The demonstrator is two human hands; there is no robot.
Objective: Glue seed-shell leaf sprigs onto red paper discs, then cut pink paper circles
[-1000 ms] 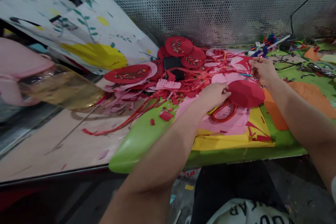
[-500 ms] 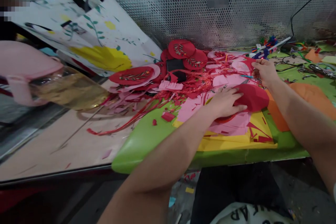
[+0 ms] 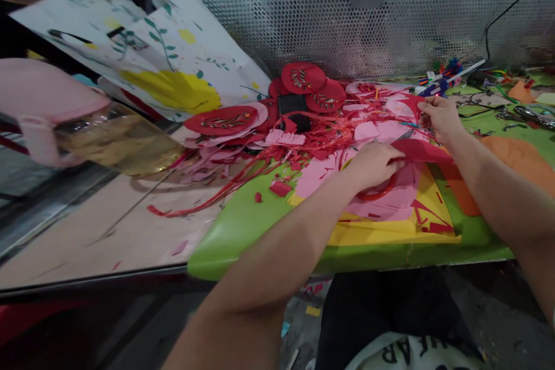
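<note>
A cover lies over the right of the table. Before the person, on the cover, is a paper stack, with scissors on top, partly beneath the left hand. A paper disc is just right of that hand. Farther back, the right hand is in front of a glue gun. Paper strips lie behind the stack, toward the left. Left of the strips is a bag, with a container before it. Behind all stands a mesh panel.
</note>
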